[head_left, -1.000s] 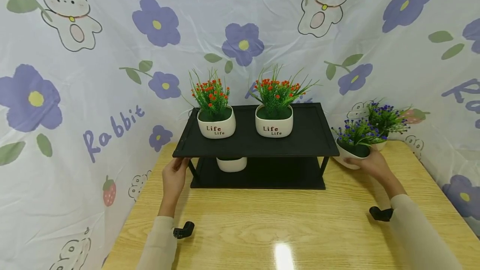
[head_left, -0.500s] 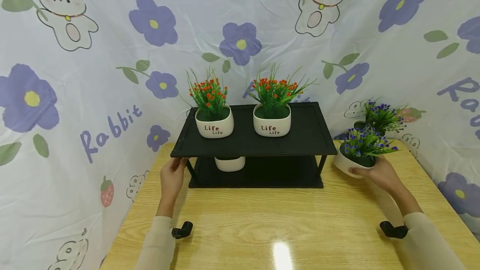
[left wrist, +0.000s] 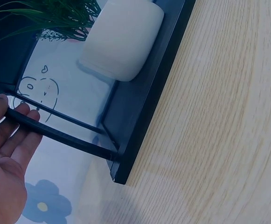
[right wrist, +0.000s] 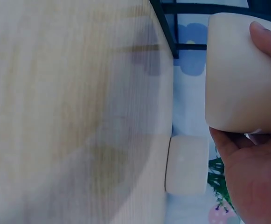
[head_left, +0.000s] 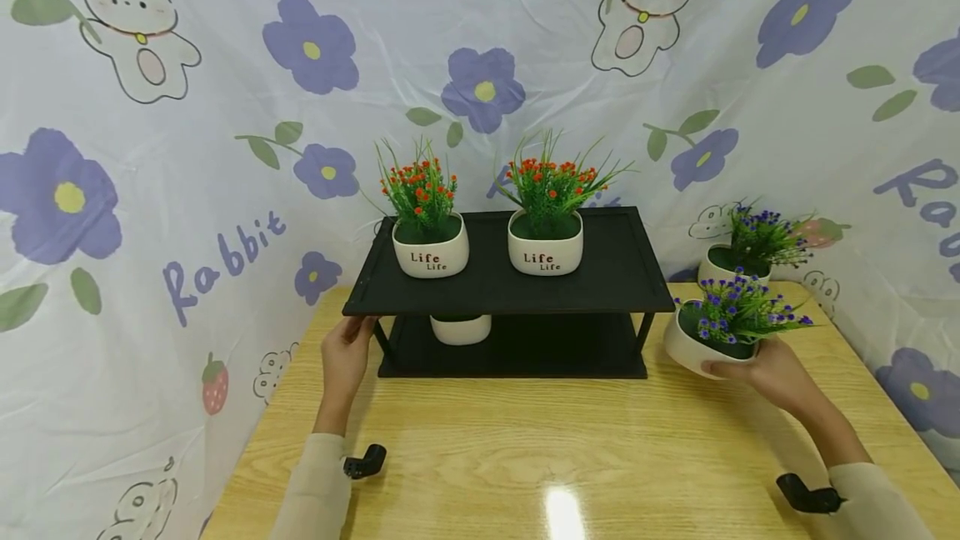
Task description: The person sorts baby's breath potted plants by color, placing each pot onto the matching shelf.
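Note:
My right hand (head_left: 776,377) grips a white flowerpot (head_left: 693,348) with blue-purple artificial flowers, its thumb on the near side. The pot tilts beside the right end of a black two-tier shelf (head_left: 495,294); the right wrist view shows this pot (right wrist: 240,79) raised off the table. At the shelf's left end, my left hand (head_left: 347,357) holds its upper corner, and the left wrist view has thumb and fingers around the black side post (left wrist: 60,135). Two white pots with orange-red flowers, one left (head_left: 431,257) and one right (head_left: 545,252), stand on the upper tier.
Another white pot (head_left: 461,330) sits on the lower tier, its top hidden by the upper one. A second blue-flowered pot (head_left: 723,269) stands at the table's back right corner. Behind the wooden table (head_left: 465,448) hangs a patterned cloth (head_left: 420,15).
My right hand has brought the blue-flowered pot nearer and slightly right, away from the other blue-flowered pot, whose white body now shows. The left hand stays on the shelf.

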A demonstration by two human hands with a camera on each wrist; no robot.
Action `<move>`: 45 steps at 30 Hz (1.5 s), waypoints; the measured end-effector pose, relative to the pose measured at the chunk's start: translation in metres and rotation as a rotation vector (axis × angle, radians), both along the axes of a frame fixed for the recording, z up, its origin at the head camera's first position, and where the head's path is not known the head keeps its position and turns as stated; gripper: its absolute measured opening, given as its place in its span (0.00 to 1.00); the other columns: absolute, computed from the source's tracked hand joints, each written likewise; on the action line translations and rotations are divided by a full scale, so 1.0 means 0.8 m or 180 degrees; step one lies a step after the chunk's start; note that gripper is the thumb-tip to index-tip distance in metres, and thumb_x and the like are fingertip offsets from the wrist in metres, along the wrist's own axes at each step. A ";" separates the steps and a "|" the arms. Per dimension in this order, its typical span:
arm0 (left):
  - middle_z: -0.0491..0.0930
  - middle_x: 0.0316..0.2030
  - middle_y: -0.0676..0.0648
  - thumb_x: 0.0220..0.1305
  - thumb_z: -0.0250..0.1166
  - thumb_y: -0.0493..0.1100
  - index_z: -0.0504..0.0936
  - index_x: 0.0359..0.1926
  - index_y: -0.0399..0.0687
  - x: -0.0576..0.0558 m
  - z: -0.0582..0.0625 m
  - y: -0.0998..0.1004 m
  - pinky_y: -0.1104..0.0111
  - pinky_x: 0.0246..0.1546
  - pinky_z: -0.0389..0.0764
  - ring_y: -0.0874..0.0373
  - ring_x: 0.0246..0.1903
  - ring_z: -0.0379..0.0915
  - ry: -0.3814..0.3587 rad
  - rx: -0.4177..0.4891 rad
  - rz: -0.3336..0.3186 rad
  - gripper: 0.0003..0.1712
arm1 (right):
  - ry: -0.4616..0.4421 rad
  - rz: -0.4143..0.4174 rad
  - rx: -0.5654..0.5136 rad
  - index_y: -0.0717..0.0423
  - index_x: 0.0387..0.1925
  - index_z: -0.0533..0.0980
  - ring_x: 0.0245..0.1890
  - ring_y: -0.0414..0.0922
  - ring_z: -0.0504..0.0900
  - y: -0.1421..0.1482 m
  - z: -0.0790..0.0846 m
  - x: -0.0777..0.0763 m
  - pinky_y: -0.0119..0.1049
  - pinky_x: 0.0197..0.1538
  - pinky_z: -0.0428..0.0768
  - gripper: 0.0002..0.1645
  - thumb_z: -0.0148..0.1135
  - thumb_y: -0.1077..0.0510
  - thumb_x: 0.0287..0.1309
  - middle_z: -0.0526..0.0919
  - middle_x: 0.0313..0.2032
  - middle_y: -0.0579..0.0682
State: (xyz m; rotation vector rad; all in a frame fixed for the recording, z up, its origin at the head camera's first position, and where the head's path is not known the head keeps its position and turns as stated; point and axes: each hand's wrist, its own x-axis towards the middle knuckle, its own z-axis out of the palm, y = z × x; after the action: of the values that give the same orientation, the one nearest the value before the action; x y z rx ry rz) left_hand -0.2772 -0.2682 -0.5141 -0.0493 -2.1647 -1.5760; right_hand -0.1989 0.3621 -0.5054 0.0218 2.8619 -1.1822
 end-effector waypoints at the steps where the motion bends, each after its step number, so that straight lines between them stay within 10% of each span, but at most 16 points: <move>1: 0.85 0.59 0.30 0.81 0.61 0.37 0.83 0.65 0.34 0.003 0.005 0.002 0.86 0.51 0.81 0.80 0.47 0.81 -0.0007 0.0014 -0.0007 0.19 | 0.0003 0.0010 0.0024 0.73 0.81 0.49 0.66 0.78 0.71 -0.002 0.000 0.004 0.72 0.61 0.78 0.66 0.74 0.37 0.64 0.65 0.71 0.82; 7: 0.85 0.58 0.28 0.80 0.61 0.37 0.83 0.64 0.32 0.018 0.026 0.011 0.86 0.50 0.82 0.74 0.49 0.84 0.0006 -0.0041 -0.0028 0.18 | -0.0008 0.0052 0.0115 0.75 0.73 0.62 0.50 0.62 0.83 -0.014 -0.002 0.023 0.45 0.43 0.82 0.57 0.75 0.39 0.62 0.82 0.52 0.73; 13: 0.85 0.57 0.30 0.81 0.61 0.38 0.83 0.64 0.33 0.019 0.025 0.010 0.85 0.51 0.82 0.57 0.53 0.87 -0.0001 -0.0038 -0.0013 0.19 | 0.0327 0.0263 -0.0123 0.69 0.78 0.57 0.66 0.71 0.75 -0.032 -0.010 0.031 0.68 0.62 0.78 0.60 0.81 0.48 0.57 0.73 0.69 0.73; 19: 0.86 0.56 0.30 0.80 0.61 0.37 0.84 0.63 0.32 0.019 0.025 0.011 0.85 0.50 0.83 0.32 0.57 0.82 0.0028 -0.0056 -0.0004 0.18 | 0.0528 0.0433 -0.0204 0.60 0.79 0.61 0.68 0.48 0.76 -0.056 -0.014 0.036 0.43 0.65 0.78 0.60 0.85 0.49 0.53 0.75 0.70 0.63; 23: 0.87 0.55 0.30 0.80 0.62 0.38 0.85 0.62 0.33 0.018 0.026 0.012 0.83 0.51 0.84 0.36 0.57 0.84 0.0017 -0.0049 0.0013 0.17 | 0.0566 0.0542 -0.0195 0.57 0.77 0.66 0.65 0.34 0.74 -0.073 -0.017 0.036 0.29 0.63 0.76 0.58 0.87 0.47 0.50 0.79 0.69 0.58; 28: 0.87 0.55 0.31 0.80 0.62 0.37 0.85 0.61 0.33 0.018 0.027 0.012 0.82 0.51 0.84 0.46 0.54 0.86 0.0010 -0.0051 0.0023 0.17 | 0.0515 0.0694 -0.0268 0.57 0.75 0.69 0.65 0.45 0.79 -0.095 -0.020 0.033 0.30 0.62 0.80 0.55 0.87 0.46 0.50 0.81 0.67 0.56; 39: 0.85 0.58 0.31 0.80 0.62 0.38 0.84 0.64 0.34 0.019 0.028 0.012 0.85 0.51 0.82 0.62 0.52 0.85 -0.0120 -0.0027 0.0008 0.18 | 0.0458 0.1060 -0.0574 0.51 0.70 0.74 0.58 0.32 0.82 -0.136 -0.035 0.018 0.32 0.58 0.85 0.49 0.87 0.45 0.49 0.85 0.62 0.49; 45: 0.86 0.57 0.30 0.80 0.62 0.38 0.84 0.63 0.33 0.020 0.028 0.011 0.86 0.50 0.82 0.71 0.48 0.84 -0.0064 -0.0065 0.0021 0.18 | 0.0225 0.1314 -0.0800 0.52 0.41 0.79 0.25 0.30 0.69 -0.159 -0.036 0.009 0.28 0.30 0.72 0.25 0.86 0.47 0.51 0.73 0.25 0.37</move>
State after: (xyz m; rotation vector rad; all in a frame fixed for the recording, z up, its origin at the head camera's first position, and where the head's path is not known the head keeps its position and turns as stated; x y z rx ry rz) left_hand -0.2613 -0.2591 -0.4919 -0.0329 -2.1941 -1.5575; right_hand -0.1914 0.2346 -0.5341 -0.5967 2.5639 -1.4486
